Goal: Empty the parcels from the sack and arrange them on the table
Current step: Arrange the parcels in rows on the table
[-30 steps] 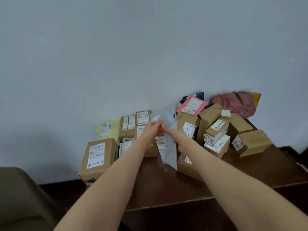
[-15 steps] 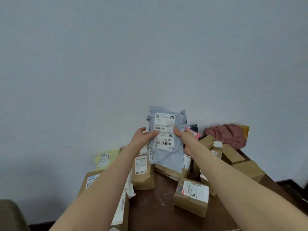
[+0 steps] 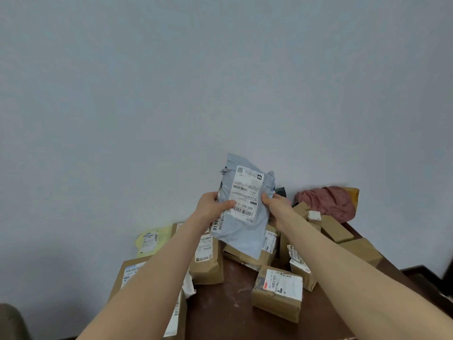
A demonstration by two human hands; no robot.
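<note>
"Where was the mailer [image 3: 245, 236]?"

"Off the table [image 3: 220, 312], held up over its back edge against the wall [image 3: 220, 82], with the label [image 3: 246, 192] facing the camera."

"Both hands on it?"

"Yes. The left hand [image 3: 208, 209] pinched the mailer's left edge, thumb [image 3: 226, 204] flat on the front. The right hand [image 3: 278, 207] pinched the right edge the same way. I couldn't tell how the other fingers lay (they were behind the plastic)."

"And the rest of the parcels?"

"On the table. A yellow mailer [image 3: 152, 241] leaned at the back left corner. A paper bag [image 3: 207, 261] stood just under the left wrist. A taped box [image 3: 279, 295] sat nearer the middle, apart from the bag. Two plain boxes [image 3: 335, 231] lay along the right edge, and a red cloth [image 3: 326, 202] was bunched in the back right corner."
</note>
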